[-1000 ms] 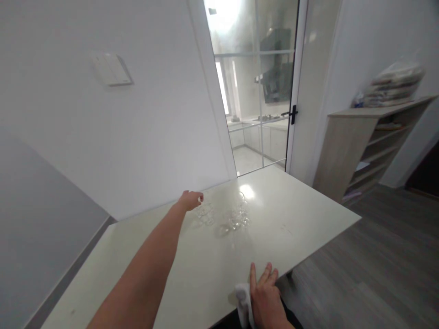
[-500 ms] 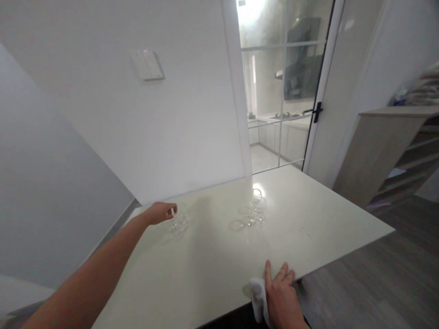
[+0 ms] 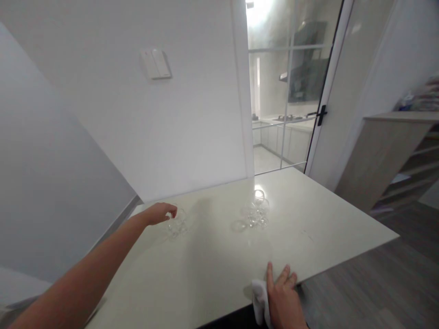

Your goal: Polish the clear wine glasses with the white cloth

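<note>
My left hand (image 3: 160,213) reaches far out over the white table (image 3: 212,260) and pinches the rim of a clear stemmed glass (image 3: 178,223) that stands near the table's far left edge. A cluster of several more clear glasses (image 3: 258,211) stands further right, near the glass door. My right hand (image 3: 283,297) lies flat at the table's near edge, fingers stretched out, pressing on a white cloth (image 3: 259,299).
A white wall with a light switch (image 3: 156,63) runs behind the table. A glass door with a black handle (image 3: 320,114) shows a kitchen beyond. A wooden shelf unit (image 3: 387,155) stands at the right on grey wood flooring.
My left hand drew one glass leftward along the table, away from the cluster. The view swung left. My right hand stayed on the cloth.
</note>
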`<state>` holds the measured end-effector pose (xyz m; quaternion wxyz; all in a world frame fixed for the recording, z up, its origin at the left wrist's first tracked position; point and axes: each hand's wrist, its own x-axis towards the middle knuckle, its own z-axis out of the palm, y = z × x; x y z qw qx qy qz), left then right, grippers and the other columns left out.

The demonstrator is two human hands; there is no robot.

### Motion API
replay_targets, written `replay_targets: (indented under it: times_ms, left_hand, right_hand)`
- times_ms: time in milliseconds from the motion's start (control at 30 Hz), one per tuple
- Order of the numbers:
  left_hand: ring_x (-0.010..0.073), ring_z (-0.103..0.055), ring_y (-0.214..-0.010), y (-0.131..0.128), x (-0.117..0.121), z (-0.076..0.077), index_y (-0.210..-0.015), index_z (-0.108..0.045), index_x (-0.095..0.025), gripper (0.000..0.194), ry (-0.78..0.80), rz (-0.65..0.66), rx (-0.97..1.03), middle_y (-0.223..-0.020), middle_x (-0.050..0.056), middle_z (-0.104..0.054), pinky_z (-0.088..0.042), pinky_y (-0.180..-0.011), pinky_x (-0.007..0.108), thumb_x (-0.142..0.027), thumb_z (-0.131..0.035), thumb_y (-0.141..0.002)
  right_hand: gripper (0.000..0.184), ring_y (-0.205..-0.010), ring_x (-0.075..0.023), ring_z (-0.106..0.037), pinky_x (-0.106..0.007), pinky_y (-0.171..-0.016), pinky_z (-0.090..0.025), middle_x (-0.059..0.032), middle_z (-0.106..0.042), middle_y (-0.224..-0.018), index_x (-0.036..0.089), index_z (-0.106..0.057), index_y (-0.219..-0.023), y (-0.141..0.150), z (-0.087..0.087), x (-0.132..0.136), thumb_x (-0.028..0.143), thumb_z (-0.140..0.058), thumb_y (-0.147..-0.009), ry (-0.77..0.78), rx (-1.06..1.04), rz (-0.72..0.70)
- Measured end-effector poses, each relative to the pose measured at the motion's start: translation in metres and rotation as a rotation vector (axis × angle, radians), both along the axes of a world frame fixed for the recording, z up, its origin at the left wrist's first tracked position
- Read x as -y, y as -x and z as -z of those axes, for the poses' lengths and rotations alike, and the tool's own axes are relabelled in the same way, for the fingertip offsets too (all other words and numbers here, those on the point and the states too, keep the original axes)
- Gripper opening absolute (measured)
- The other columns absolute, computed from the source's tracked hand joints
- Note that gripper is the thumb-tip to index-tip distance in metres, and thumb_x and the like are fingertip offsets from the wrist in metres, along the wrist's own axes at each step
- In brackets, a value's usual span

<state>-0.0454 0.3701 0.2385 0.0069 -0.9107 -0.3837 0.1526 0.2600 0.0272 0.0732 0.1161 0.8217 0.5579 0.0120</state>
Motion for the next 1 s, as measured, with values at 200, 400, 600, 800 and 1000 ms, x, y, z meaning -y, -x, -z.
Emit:
replay_targets:
  times_ms: [200,400,600,800,1000]
  left_hand:
    - [0.0211,-0.06,-0.097,0.005,0.0,0.0,-0.089,-0.064,-0.022,0.024,0.013,0.006,-0.008,-0.102,0.004,-0.066,-0.042,-0.083,0.028,-0.012,-0.052,-0.07]
    - [0.0199,-0.058,-0.105,0.013,-0.002,-0.003,-0.093,-0.065,-0.022,0.032,0.066,0.012,0.037,-0.11,0.003,-0.065,-0.041,-0.093,0.028,-0.009,-0.05,-0.068]
    - [0.0205,-0.052,-0.117,0.015,-0.001,-0.017,-0.103,-0.062,-0.023,0.039,0.022,0.004,0.094,-0.123,0.003,-0.06,-0.036,-0.103,0.031,-0.011,-0.047,-0.07]
    - [0.0211,-0.053,-0.114,-0.074,0.046,-0.037,-0.117,-0.053,-0.023,0.033,-0.036,0.165,0.265,-0.123,0.007,-0.058,-0.037,-0.101,0.033,-0.033,-0.046,-0.087]
    - [0.0217,-0.053,-0.114,-0.207,0.089,-0.024,-0.119,-0.053,-0.025,0.033,0.044,0.499,0.319,-0.123,0.007,-0.057,-0.038,-0.099,0.034,-0.025,-0.052,-0.086]
  right_hand:
    - [0.058,-0.117,-0.0488,-0.05,-0.05,-0.057,-0.058,-0.0376,-0.043,-0.133,0.013,-0.034,-0.143,0.0,0.007,-0.001,0.005,-0.042,-0.086,-0.07,-0.064,0.015]
    - [0.059,-0.117,-0.0491,-0.05,-0.05,-0.057,-0.058,-0.0373,-0.044,-0.133,0.015,-0.036,-0.142,-0.002,0.013,0.0,0.005,-0.044,-0.084,-0.11,-0.06,0.016]
    - [0.059,-0.119,-0.0488,-0.049,-0.052,-0.06,-0.058,-0.0368,-0.043,-0.134,0.014,-0.036,-0.142,-0.001,0.016,-0.002,0.005,-0.045,-0.084,-0.115,-0.086,0.029]
    - [0.058,-0.114,-0.049,-0.053,-0.047,-0.057,-0.058,-0.0376,-0.045,-0.131,0.015,-0.04,-0.14,-0.001,0.024,-0.003,0.001,-0.04,-0.083,-0.153,0.002,0.019]
    - [0.059,-0.113,-0.0497,-0.053,-0.043,-0.049,-0.058,-0.036,-0.048,-0.129,0.018,-0.043,-0.139,-0.002,0.03,-0.005,0.001,-0.04,-0.082,-0.153,0.024,0.032]
